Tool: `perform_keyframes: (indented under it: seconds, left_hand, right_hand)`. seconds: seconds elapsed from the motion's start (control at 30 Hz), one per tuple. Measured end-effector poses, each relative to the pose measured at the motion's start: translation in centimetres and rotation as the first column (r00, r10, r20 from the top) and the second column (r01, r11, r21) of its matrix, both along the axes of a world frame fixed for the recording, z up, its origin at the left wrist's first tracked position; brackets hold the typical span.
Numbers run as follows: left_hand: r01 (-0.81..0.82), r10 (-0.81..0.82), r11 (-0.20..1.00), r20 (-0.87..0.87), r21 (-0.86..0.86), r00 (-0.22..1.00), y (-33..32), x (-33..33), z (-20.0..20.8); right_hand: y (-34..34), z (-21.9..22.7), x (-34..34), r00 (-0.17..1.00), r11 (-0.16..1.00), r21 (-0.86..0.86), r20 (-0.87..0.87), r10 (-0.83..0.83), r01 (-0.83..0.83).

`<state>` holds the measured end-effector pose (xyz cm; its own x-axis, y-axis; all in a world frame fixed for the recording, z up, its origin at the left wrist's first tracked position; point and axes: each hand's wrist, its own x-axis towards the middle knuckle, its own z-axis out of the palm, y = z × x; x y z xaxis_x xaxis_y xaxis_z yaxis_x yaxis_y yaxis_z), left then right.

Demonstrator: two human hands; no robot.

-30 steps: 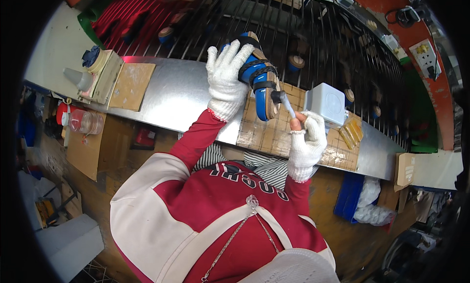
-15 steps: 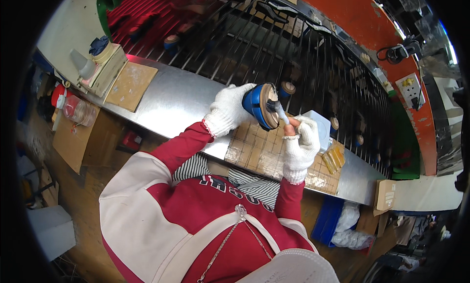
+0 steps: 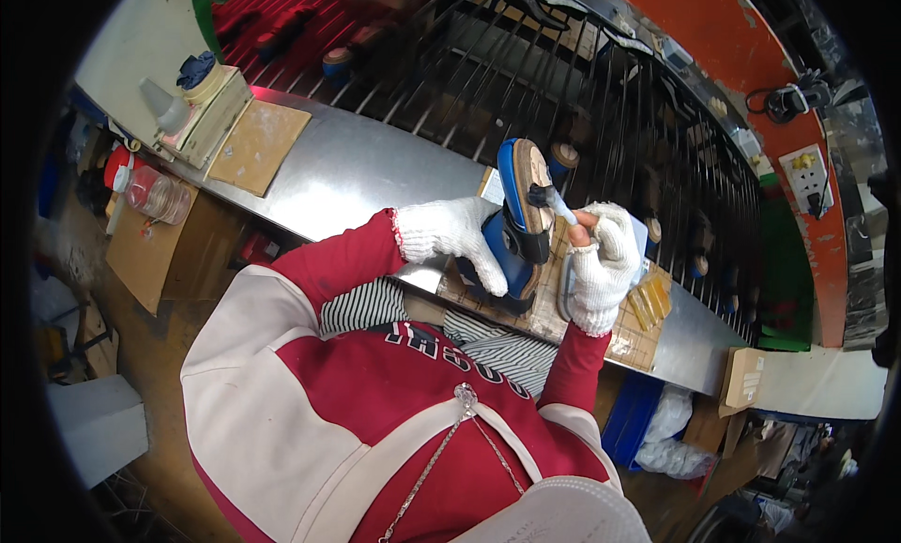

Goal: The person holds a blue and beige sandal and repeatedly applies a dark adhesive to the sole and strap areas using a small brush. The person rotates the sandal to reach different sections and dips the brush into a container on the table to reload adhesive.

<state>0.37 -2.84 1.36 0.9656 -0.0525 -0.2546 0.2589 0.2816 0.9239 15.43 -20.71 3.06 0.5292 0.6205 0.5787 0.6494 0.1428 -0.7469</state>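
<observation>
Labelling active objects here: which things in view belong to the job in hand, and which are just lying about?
In use:
blue shoe form, in the left hand
brush, in the right hand

Apparently just lying about:
clear jar
brown cardboard
blue crate

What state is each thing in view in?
Blue shoe: held tilted, sole facing right
Brush: held, bristles at the sole
Left hand: gloved, gripping the shoe
Right hand: gloved, pinching the brush
Yellow block: lying on the board
Wall socket: plug inserted
</observation>
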Motion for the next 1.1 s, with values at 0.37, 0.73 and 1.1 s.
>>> perform_keyframes:
  seconds: [0.37, 0.73, 1.1]
  left_hand:
    - [0.199, -0.241, 0.944, -0.137, -0.262, 0.961, -1.4, -0.2, -1.9]
    - [-0.117, 0.099, 0.905, -0.064, -0.409, 0.993, -1.2, -1.2, -5.5]
    - [-0.351, 0.454, 0.723, 0.026, -0.595, 0.891, -1.5, -1.9, -9.3]
  right_hand:
    - [-4.0, -2.4, -1.2, 0.997, 0.998, -0.06, -0.072, -0.013, 0.009]
    - [-16.3, -6.1, -1.9, 0.82, 0.684, -0.505, 0.089, -0.565, 0.526]
    - [-17.3, -8.1, -0.5, 0.571, 0.345, -0.463, 0.736, -0.363, 0.817]
